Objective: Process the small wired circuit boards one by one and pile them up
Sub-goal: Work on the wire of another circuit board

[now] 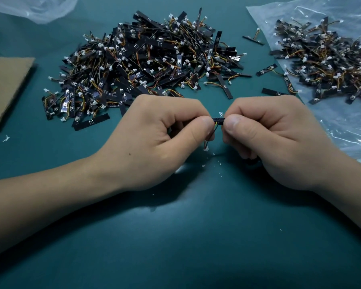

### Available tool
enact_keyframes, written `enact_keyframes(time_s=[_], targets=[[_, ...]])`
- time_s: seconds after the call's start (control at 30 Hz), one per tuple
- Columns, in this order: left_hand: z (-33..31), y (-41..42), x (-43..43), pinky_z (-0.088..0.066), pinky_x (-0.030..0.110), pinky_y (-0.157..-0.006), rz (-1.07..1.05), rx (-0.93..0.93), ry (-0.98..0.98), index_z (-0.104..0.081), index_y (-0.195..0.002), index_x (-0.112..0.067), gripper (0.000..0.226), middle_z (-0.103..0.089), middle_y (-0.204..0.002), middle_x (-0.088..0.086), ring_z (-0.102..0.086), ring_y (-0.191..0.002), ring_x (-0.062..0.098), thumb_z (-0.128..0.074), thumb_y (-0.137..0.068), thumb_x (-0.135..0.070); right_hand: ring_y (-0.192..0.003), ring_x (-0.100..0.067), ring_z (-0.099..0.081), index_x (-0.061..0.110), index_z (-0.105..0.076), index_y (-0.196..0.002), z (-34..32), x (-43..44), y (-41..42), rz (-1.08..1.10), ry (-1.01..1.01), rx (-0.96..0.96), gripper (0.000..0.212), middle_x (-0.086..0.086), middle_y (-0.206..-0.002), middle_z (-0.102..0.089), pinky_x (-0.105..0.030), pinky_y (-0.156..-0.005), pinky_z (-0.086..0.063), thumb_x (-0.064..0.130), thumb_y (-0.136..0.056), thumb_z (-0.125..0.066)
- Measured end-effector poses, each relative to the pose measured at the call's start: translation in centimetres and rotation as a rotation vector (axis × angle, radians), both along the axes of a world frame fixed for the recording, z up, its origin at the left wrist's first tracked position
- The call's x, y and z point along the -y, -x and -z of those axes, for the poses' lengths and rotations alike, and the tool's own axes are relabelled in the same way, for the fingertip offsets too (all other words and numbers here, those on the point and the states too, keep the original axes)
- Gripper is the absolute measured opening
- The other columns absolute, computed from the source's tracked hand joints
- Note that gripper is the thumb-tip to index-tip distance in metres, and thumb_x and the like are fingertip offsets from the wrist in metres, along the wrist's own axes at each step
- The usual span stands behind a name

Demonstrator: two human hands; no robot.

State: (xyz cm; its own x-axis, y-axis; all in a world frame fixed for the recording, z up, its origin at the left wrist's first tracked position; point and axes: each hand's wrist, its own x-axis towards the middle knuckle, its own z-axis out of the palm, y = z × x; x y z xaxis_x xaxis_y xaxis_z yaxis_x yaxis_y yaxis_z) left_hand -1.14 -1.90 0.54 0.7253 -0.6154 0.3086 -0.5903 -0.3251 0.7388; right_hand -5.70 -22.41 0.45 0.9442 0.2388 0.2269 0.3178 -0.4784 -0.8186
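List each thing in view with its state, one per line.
left hand: pinches one end of the held board
right hand: pinches the other end
held board: between both hands, wires hanging down
centre pile: loose heap on the mat
right pile: heaped on the plastic bag

The mat (175,236) under me is smooth teal with a soft sheen. The board (218,119) I hold looks dark and matt, its connector (206,149) white plastic. Boards in the far pile (146,63) show glossy glints. The right bag (342,130) is clear, crinkled, shiny film. The left sheet (6,84) looks like matt brown cardboard.
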Motion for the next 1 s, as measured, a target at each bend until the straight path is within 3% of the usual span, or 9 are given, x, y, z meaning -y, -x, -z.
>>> enact_keyframes(time_s=[0.2,0.33,0.6,1.0], targets=[[-0.17,0.14,-0.06,-0.045,0.033,-0.054,0.019,-0.005,-0.009,-0.071,-0.075,-0.018,0.027,-0.063,-0.061,0.0,-0.059,-0.056,0.019,-0.056,-0.097,-0.013,-0.051,-0.016,-0.054,0.03,-0.055,-0.068,-0.09,-0.04,0.12,-0.011,0.062,0.007,0.031,0.003,-0.054,-0.055,-0.021,-0.054,-0.04,0.019,-0.097,-0.052],[-0.33,0.18,-0.04,-0.047,0.039,-0.054,0.018,-0.035,0.007,-0.066,-0.072,-0.03,0.031,-0.066,-0.061,0.002,-0.064,-0.059,0.027,-0.056,-0.096,-0.013,-0.05,-0.016,-0.055,0.032,-0.056,-0.069,-0.29,-0.09,0.22,-0.03,0.051,-0.002,0.028,0.003,-0.055,-0.056,-0.021,-0.053,-0.041,0.025,-0.096,-0.053],[-0.23,0.17,-0.05,-0.044,0.031,-0.053,0.007,-0.036,-0.021,-0.068,-0.074,-0.019,0.027,-0.063,-0.062,-0.004,-0.058,-0.055,0.019,-0.055,-0.097,-0.012,-0.05,-0.017,-0.057,0.032,-0.057,-0.069,-0.31,-0.22,0.19,-0.022,0.062,-0.017,0.031,0.005,-0.055,-0.056,-0.022,-0.053,-0.042,0.019,-0.097,-0.051],[-0.24,0.09,-0.04,-0.041,0.037,-0.054,0.005,-0.023,-0.026,-0.065,-0.074,-0.02,0.027,-0.06,-0.06,0.001,-0.055,-0.054,0.023,-0.054,-0.098,-0.014,-0.051,-0.015,-0.056,0.03,-0.056,-0.07,-0.31,-0.29,0.18,-0.014,0.061,-0.016,0.032,0.004,-0.056,-0.056,-0.021,-0.053,-0.042,0.018,-0.098,-0.05]])
